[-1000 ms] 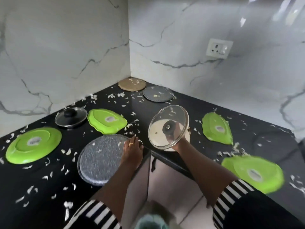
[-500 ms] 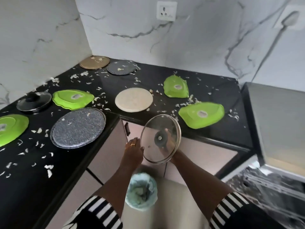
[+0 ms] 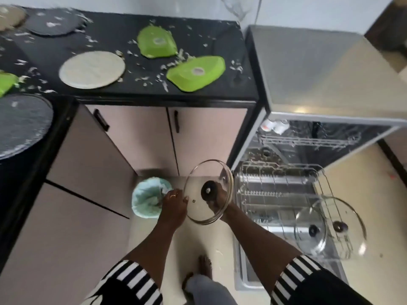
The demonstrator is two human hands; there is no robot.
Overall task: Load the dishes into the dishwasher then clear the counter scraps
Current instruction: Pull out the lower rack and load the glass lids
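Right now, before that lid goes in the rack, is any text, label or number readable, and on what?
No text can be read anywhere.
Near green plate and far green plate: grey centre patch, too blurred to read.
White bottles in the dishwasher: labels too small.
Glass lid: no marking shows.

Both forearms reach forward and down from black-and-white striped sleeves. The right hand curls round the knob of a tilted glass lid (it shows through the glass). The left hand, back upward with a ring on one finger, has relaxed fingers, and its thumb touches the lid's left rim. A bare foot stands between the arms.
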